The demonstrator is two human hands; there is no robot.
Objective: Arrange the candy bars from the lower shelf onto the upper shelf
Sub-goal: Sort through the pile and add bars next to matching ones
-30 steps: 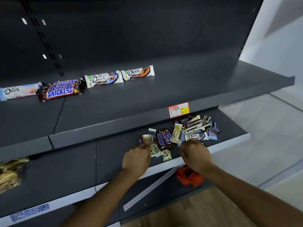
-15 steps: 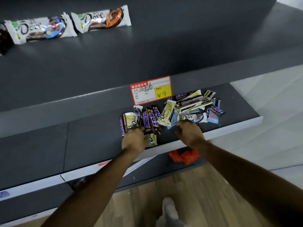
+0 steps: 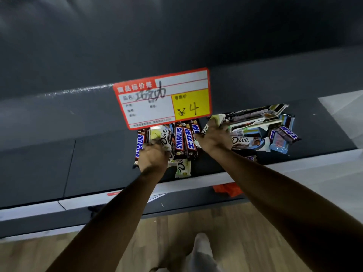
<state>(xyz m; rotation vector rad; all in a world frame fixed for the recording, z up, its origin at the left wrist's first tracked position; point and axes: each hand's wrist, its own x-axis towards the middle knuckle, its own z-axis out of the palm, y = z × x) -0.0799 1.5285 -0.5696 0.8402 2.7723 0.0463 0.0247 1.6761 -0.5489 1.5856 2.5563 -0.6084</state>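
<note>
Candy bars (image 3: 184,141) lie in a messy heap on the lower shelf (image 3: 98,163), mid-right of the pic, just under the red & yellow price tag (image 3: 163,99). Some are brown, some white, some blue, & many lie on top of each other. Both arms reach in from the bottom of the pic. The left hand (image 3: 153,157) sits at the left end of the heap w/ fingers curled down on a white bar (image 3: 157,133). It looks like it grips it, tho the fingertips are hidden under the hand. The right hand (image 3: 214,138), mid pic, has its fingers bent round a pale green bar (image 3: 217,117) & holds it at the edge of the bigger heap on the right. The upper shelf (image 3: 78,55) fills the top of the pic, dark & blurry; no bars show on the part we can see. So the step now is prob the pick-up: each hand gets hold of a bar down low. Lots of bars are left, so the job is not near done. Next move, I think: lift both bars out w/o dragging others off the front edge, bring them up past the tag, & lay them flat in a neat row up top. Wrappers look slick, so a firm pinch helps. Wood floor (image 3: 137,242) & an orange thing (image 3: 227,190) show below.
</note>
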